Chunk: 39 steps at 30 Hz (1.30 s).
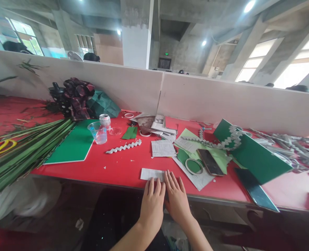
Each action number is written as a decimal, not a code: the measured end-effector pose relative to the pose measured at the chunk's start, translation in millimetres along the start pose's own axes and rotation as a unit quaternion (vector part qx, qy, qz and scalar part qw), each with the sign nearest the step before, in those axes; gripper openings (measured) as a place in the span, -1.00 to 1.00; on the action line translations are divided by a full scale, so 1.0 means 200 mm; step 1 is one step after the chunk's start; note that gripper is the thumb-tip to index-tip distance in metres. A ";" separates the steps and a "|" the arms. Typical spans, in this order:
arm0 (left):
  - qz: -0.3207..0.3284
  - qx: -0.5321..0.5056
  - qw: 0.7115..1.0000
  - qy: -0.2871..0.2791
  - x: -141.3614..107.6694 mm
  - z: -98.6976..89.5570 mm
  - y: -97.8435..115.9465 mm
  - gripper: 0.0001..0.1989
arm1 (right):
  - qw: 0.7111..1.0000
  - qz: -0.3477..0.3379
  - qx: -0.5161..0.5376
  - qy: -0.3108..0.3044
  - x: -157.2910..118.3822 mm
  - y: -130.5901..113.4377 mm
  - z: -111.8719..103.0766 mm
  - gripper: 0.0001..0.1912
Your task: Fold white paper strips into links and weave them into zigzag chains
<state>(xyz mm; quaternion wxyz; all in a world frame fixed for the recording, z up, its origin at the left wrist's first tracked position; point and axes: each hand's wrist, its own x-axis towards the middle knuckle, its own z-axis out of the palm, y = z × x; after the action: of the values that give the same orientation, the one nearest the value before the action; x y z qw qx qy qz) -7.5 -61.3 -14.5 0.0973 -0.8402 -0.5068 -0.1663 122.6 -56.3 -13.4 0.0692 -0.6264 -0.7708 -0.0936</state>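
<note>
At the front edge of the red table, a small folded strip of printed paper [149,174] lies flat. My left hand [153,200] rests its fingertips on the strip's near edge, fingers stretched out. Beside it, my right hand [177,198] lies over the strip's right end, fingers extended and flat. Neither hand is gripping anything. Just beyond them lies a stack of printed paper pieces [163,149]. A zigzag chain of folded paper [123,147] is to the left. Another, longer folded chain [231,139] drapes over a green board at the right.
A roll of tape [194,166] and a phone [210,162] lie on papers at right, near a dark flat device [256,190]. On the left are a plastic cup [99,134], a can [105,121], a green board [70,146] and long green leaves [26,157]. A white partition [133,82] stands behind.
</note>
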 end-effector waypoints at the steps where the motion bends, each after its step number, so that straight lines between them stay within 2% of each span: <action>1: -0.002 0.002 1.000 0.001 0.01 0.00 0.00 -0.58 | 1.000 0.000 -0.002 0.004 0.00 0.00 0.01 -0.20; 9: 0.016 0.022 0.999 -0.020 0.03 -0.02 -0.03 -0.62 | 0.999 -0.001 -0.009 0.037 -0.01 0.00 0.06 -0.16; 16: 0.036 0.015 0.999 -0.025 0.02 -0.06 -0.08 -0.60 | 1.000 -0.001 0.000 0.010 0.00 0.01 0.03 -0.20; 24: 0.058 0.005 0.994 -0.088 0.02 -0.15 -0.26 -0.45 | 1.000 0.008 0.018 -0.006 0.00 0.01 0.03 -0.23; 34: 0.021 0.019 0.998 -0.061 -0.10 -0.15 -0.42 -0.30 | 0.998 0.004 0.070 -0.004 -0.01 0.01 0.01 -0.23; 37: 0.017 0.017 0.998 -0.055 -0.11 -0.15 -0.44 -0.29 | 0.986 -0.011 0.167 -0.006 0.00 0.10 -0.02 -0.27; 39: 0.013 0.018 0.998 -0.054 -0.12 -0.15 -0.44 -0.30 | 0.968 0.007 0.249 0.027 0.02 0.26 -0.05 -0.38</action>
<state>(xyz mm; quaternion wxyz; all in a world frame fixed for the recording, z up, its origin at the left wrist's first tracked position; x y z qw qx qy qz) -100.3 -49.8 4.7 0.0870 -0.8526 -0.5033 -0.1107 173.2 -45.1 0.5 0.2445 -0.5921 -0.7632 0.0851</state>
